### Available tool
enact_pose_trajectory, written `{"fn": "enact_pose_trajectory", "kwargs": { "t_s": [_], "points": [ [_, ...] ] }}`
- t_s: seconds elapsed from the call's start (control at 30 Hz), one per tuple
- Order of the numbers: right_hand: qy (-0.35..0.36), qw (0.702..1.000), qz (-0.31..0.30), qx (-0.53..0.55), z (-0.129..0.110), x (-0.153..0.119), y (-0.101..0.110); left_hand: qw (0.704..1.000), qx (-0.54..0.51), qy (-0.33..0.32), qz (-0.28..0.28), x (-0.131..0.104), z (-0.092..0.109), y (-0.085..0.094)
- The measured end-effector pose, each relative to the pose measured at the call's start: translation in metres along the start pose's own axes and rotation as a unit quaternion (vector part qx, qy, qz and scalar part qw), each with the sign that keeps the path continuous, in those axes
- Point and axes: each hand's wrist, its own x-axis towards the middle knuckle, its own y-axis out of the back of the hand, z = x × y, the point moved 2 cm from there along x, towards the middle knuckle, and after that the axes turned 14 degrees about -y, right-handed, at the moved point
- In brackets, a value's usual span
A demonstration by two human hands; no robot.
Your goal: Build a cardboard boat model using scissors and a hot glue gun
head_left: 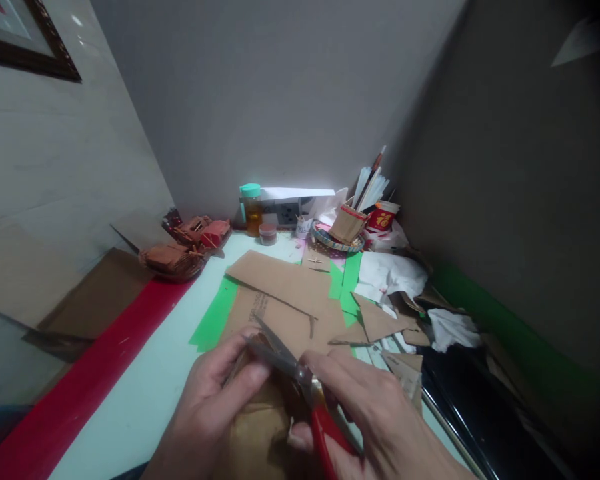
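My right hand (375, 400) grips a pair of red-handled scissors (304, 377), with its fingers around the handles. The blades stand apart and point up and left, across the tip of my left thumb. My left hand (220, 390) is closed on a brown cardboard piece (260, 427), thumb on the near side. The upper edge of the piece lies at the blades; whether they touch it I cannot tell. Its lower part is in shadow between my hands. Beyond my fingers lies a flat cardboard sheet (280, 277) on the table.
Cardboard scraps (380, 320) and crumpled white paper (393, 273) lie to the right. At the back stand a bottle with a turquoise lid (251, 210), a small round tub (268, 233) and a cardboard holder with sticks (349, 223). Reddish-brown crafted pieces (175, 257) sit at the left.
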Motion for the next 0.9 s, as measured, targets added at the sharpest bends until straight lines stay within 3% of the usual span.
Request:
{"fn": "enact_pose_trajectory", "kwargs": {
  "t_s": [0.13, 0.27, 0.43, 0.7, 0.9],
  "points": [
    [0.008, 1.0, -0.024, -0.009, -0.001, 0.0, 0.003, 0.999, -0.031, 0.002, -0.016, 0.0, -0.008, 0.005],
    [-0.006, 0.999, -0.037, -0.036, -0.002, -0.001, 0.008, 1.0, 0.007, -0.003, -0.023, 0.0, -0.012, 0.009],
    [-0.009, 0.997, -0.044, -0.058, 0.0, -0.005, 0.014, 0.998, -0.009, 0.001, -0.057, 0.0, -0.012, 0.005],
    [-0.059, 0.995, -0.031, -0.076, -0.009, -0.009, 0.02, 0.996, 0.029, -0.069, -0.051, -0.008, -0.003, -0.006],
    [-0.011, 0.998, -0.011, -0.063, -0.014, -0.007, 0.016, 0.997, -0.006, -0.048, -0.064, -0.006, -0.002, -0.003]
  ]
}}
